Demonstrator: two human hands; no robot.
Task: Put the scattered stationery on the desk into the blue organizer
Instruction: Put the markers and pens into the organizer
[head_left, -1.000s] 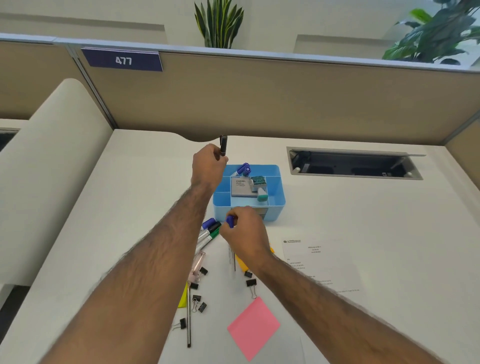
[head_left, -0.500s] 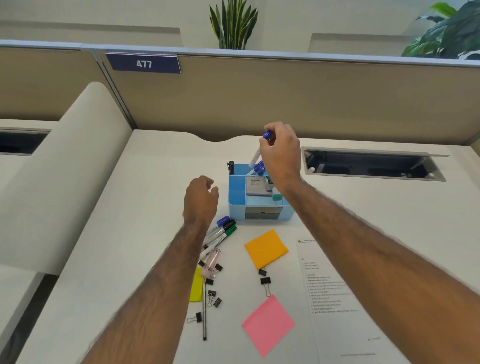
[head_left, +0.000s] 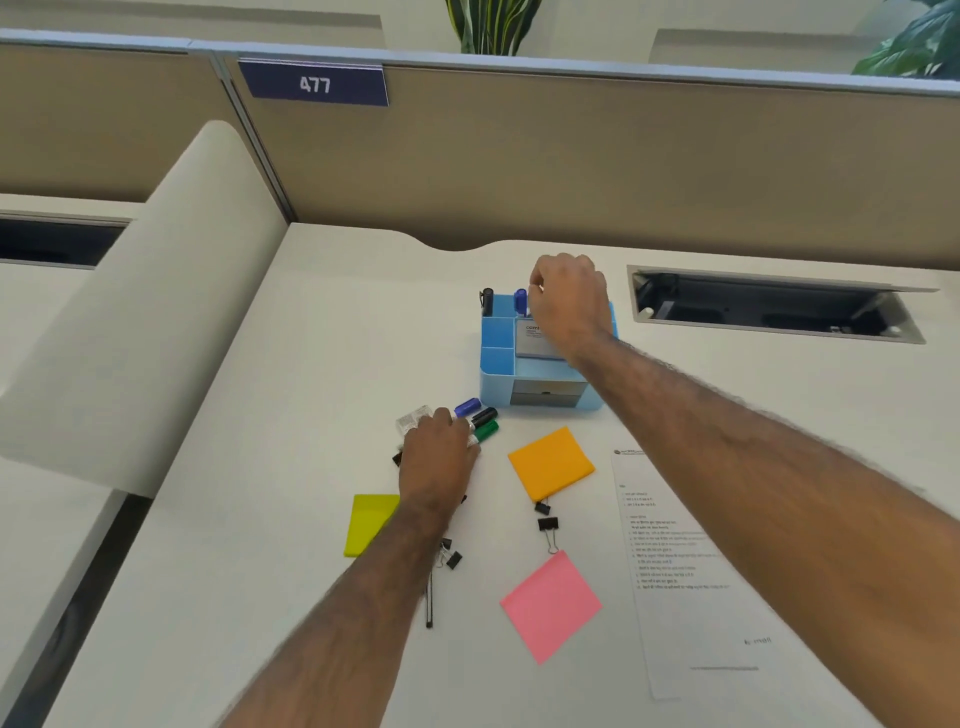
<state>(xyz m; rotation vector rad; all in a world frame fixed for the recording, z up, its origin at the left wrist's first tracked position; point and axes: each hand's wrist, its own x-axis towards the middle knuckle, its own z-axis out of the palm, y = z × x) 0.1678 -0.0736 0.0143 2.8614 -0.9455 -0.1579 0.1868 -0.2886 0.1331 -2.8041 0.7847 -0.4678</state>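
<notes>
The blue organizer (head_left: 496, 358) stands mid-desk with a black pen (head_left: 487, 301) upright in its back left slot and a white pad (head_left: 532, 340) inside. My right hand (head_left: 569, 301) hovers over its back, fingertips pinched on a blue-capped marker (head_left: 520, 300) standing in a back slot. My left hand (head_left: 439, 457) lies on three markers on the desk, fingers curled over their barrels; blue (head_left: 467, 406), black (head_left: 484, 415) and green (head_left: 487, 430) caps stick out. Orange (head_left: 550, 462), yellow (head_left: 369, 525) and pink (head_left: 550, 605) sticky pads lie nearby.
Black binder clips (head_left: 548, 524) and a thin dark pen (head_left: 429, 603) lie scattered near my left forearm. A small white packet (head_left: 413, 418) sits by my left hand. A printed sheet (head_left: 691, 571) lies at right. A cable hatch (head_left: 769, 306) is open behind.
My right hand has lowered the blue-capped marker from above the organizer into a back slot. My left hand has dropped from mid-air onto the markers on the desk.
</notes>
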